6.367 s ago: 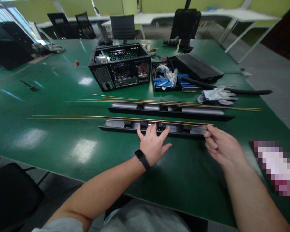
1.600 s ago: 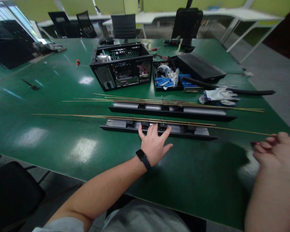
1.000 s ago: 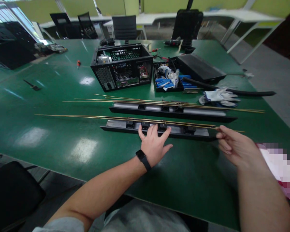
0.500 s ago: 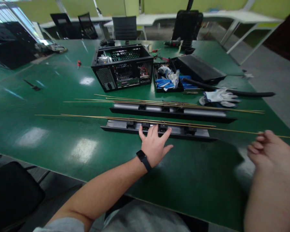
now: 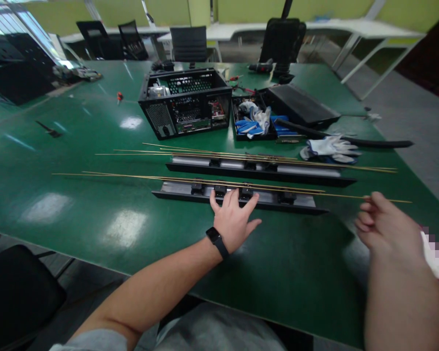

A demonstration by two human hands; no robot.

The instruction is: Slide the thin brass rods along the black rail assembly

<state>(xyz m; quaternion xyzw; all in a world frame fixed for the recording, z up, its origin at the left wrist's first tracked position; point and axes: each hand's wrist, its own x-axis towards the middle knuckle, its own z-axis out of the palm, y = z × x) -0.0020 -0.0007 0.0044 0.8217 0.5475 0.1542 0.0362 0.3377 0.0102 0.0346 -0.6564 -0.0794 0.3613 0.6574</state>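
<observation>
My left hand [image 5: 233, 219] rests with fingers spread on the near channel, a long black and silver rail [image 5: 267, 197] holding several black blocks [image 5: 220, 190]. My right hand [image 5: 382, 219] is closed in a pinch on a thin brass-coloured rod [image 5: 346, 196] that runs left across the top of this rail. Beside that rod lies at least one more like it, reaching out past the rail's left end. Behind is a second, similar rail [image 5: 307, 178], with several thin rods [image 5: 131, 150] lying along it.
A black computer case [image 5: 155, 119] stands open beyond the rails. To its right are a black tray with blue-and-white gloves [image 5: 256, 121], a dark panel [image 5: 303, 105], a black tube [image 5: 384, 143] and another glove pair [image 5: 331, 147]. A small brush [image 5: 51, 130] lies at left.
My right hand has moved left, and the pinched rod has slid left with it along the near rail. My left hand has stayed in place.
</observation>
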